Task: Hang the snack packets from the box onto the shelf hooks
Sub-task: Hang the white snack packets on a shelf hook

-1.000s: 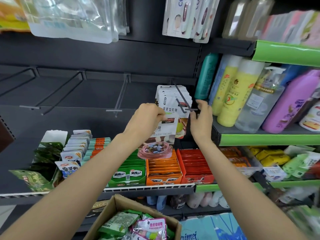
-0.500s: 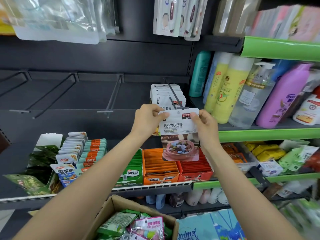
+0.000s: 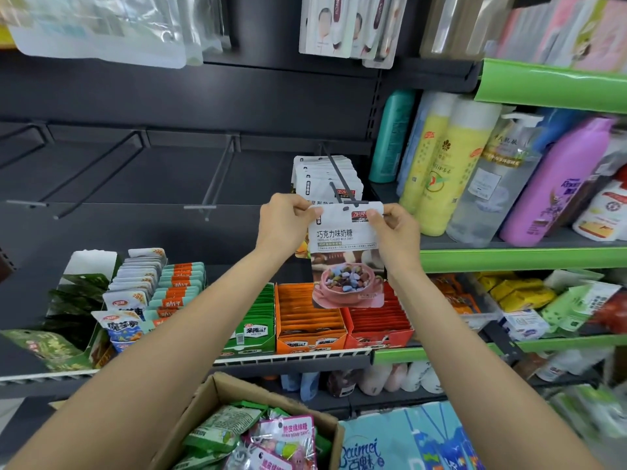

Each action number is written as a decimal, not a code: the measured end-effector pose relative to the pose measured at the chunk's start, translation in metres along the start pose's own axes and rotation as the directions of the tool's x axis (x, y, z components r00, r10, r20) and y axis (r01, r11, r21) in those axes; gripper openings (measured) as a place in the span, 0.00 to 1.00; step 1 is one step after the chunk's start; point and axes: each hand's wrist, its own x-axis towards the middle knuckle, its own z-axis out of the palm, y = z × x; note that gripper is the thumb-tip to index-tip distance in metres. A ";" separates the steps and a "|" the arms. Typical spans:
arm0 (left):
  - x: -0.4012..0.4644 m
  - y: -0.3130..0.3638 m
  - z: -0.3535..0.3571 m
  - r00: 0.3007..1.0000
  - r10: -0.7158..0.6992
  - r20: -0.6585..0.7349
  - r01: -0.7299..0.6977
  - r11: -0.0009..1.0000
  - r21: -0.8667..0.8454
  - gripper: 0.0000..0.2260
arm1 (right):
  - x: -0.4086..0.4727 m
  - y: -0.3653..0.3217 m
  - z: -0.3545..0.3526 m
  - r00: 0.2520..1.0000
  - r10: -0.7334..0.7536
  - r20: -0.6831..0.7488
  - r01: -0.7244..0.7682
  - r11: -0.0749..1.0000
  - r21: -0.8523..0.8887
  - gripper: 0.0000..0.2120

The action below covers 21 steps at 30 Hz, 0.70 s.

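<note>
Pinching the top corners of the chocolate milk candy packet (image 3: 346,252), my left hand (image 3: 284,222) and right hand (image 3: 393,232) are now holding it with its hang hole just at the tip of the loaded hook (image 3: 341,179). A second ago the hands were reaching further back among the hung packets (image 3: 322,178), so I judge this one is only now being threaded on, with more waiting in the cardboard box (image 3: 217,398).

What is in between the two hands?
In the head view, the candy packet is between the left hand and right hand; each pinches a top corner.
</note>
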 end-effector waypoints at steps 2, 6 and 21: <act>0.006 -0.003 0.003 1.000 -0.021 -0.005 0.021 1.000 0.005 0.08 | 0.005 0.000 0.004 0.999 -0.025 -0.030 0.023 0.998 -0.064 0.05; 0.028 -0.005 0.010 0.996 -0.078 -0.040 0.079 0.996 0.030 0.07 | 0.022 -0.003 0.015 0.998 -0.022 -0.063 0.012 0.989 -0.150 0.03; 0.065 -0.006 0.020 0.986 -0.077 -0.150 0.108 0.972 0.207 0.08 | 0.056 -0.008 0.047 0.995 0.065 -0.081 -0.083 0.966 -0.245 0.10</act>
